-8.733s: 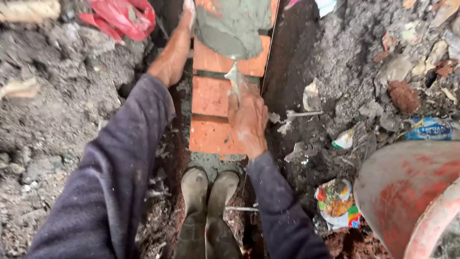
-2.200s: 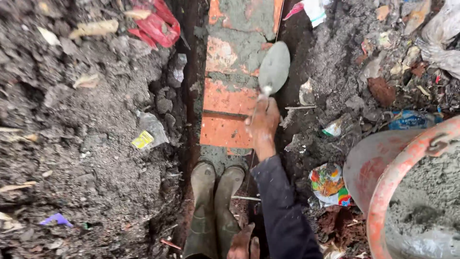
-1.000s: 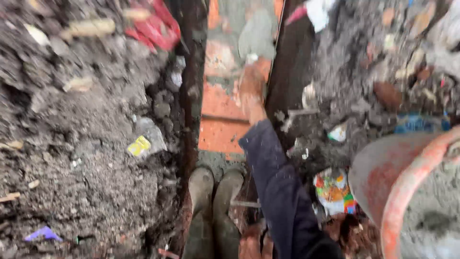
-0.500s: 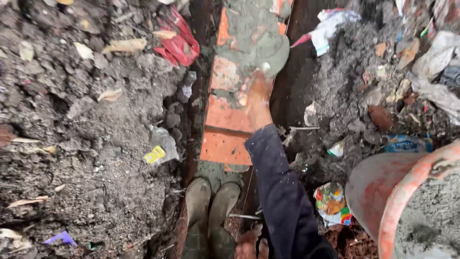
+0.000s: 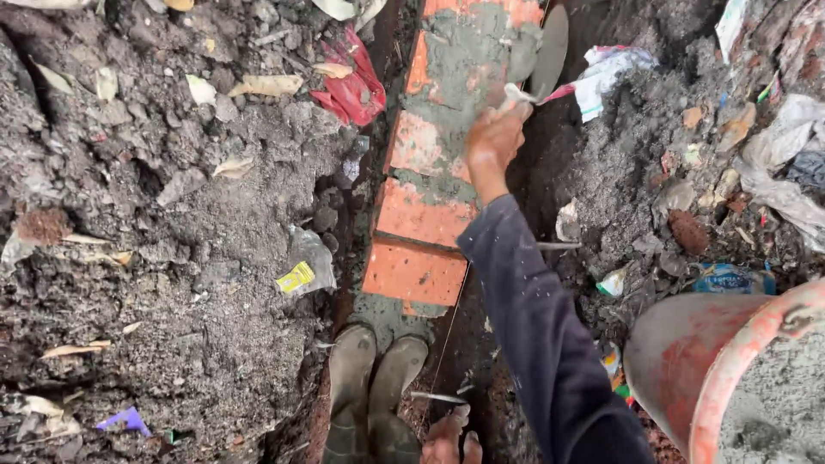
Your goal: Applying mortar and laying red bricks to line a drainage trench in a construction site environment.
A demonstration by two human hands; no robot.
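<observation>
In a narrow trench cut through dark, crumbly soil, the right hand (image 5: 494, 142) reached forward in a dark sleeve, its fingers clenched around the handle of a trowel (image 5: 547, 53), whose rounded, mortar-smeared blade stood on edge beside the right side of the brick course (image 5: 418, 219). Wet grey mortar (image 5: 464, 60) lay rough and lumpy over the far orange bricks (the nearer ones were bare). The left hand (image 5: 449, 438) showed only at the bottom edge, by a pair of muddy rubber boots (image 5: 371, 387); whether its fingers gripped anything could not be told. A reddish plastic tub (image 5: 730, 361) holding grey mortar sat at lower right. Crumpled red plastic (image 5: 354, 82) littered the soil.
</observation>
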